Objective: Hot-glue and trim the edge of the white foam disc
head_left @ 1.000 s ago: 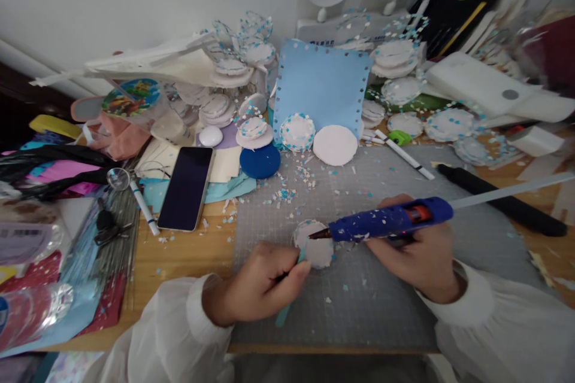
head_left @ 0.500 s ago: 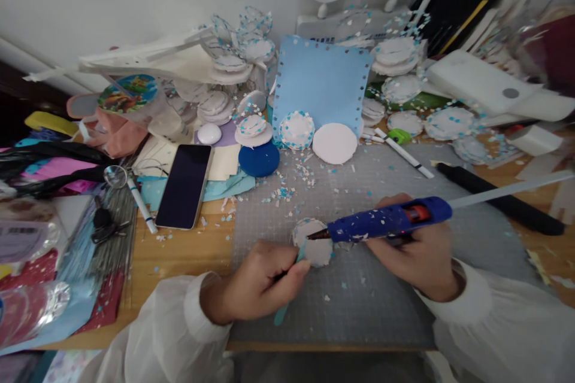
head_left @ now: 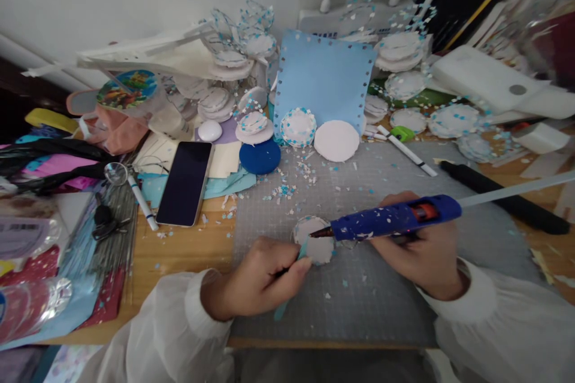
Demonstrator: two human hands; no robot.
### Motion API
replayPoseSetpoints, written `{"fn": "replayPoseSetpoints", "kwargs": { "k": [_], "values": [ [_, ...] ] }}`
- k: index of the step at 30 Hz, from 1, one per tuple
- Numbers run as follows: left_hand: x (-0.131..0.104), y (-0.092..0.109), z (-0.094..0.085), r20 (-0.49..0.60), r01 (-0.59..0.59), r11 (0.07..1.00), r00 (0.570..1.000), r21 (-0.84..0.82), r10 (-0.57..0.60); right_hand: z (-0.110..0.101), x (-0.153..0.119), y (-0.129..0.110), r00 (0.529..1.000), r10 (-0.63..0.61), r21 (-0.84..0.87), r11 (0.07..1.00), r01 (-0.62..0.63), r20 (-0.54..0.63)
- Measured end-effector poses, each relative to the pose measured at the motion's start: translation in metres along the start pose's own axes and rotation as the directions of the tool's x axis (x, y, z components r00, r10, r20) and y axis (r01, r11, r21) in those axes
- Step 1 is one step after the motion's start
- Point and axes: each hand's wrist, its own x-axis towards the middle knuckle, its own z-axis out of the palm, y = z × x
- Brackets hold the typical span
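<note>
Right hand [head_left: 415,251] has its grip round a blue glue gun [head_left: 390,221], left hand [head_left: 265,278] is pinching a teal strip [head_left: 303,249], nozzle right over a little white disc [head_left: 321,248], lower centre of frame.

My glue gun [head_left: 381,221] is dark blue with white flecks, my strip [head_left: 303,248] teal, my sleeves [head_left: 157,323] white, the mat [head_left: 359,305] grey-gridded.

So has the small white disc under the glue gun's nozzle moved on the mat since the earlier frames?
No, no visible shift: the small white disc keeps its spot against the gray mat's front edge.
</note>
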Motion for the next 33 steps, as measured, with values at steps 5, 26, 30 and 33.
{"fn": "replayPoseSetpoints", "kwargs": {
  "k": [5, 26, 30, 33],
  "values": [
    [0.0008, -0.0011, 0.0007, 0.002, -0.009, 1.0, 1.0, -0.019, 0.009, 0.0001, -0.0009, 0.0002, 1.0, -0.004, 0.013, 1.0, 0.004, 0.0],
    [0.0002, -0.0026, 0.0006, 0.01, -0.018, 1.0, 1.0, 0.009, 0.018, -0.0002, -0.0006, -0.0002, 1.0, 0.006, 0.012, 1.0, -0.006, -0.017],
    [0.001, -0.0024, 0.0005, 0.015, -0.012, 1.0, 1.0, 0.001, 0.012, -0.001, -0.0003, -0.0014, 1.0, 0.02, 0.012, 1.0, -0.02, -0.004],
    [0.0011, -0.0016, 0.0001, 0.02, -0.008, 1.0, 1.0, -0.012, 0.008, -0.0014, 0.0, -0.0024, 0.999, 0.04, 0.015, 0.999, -0.041, 0.008]
  ]
}}
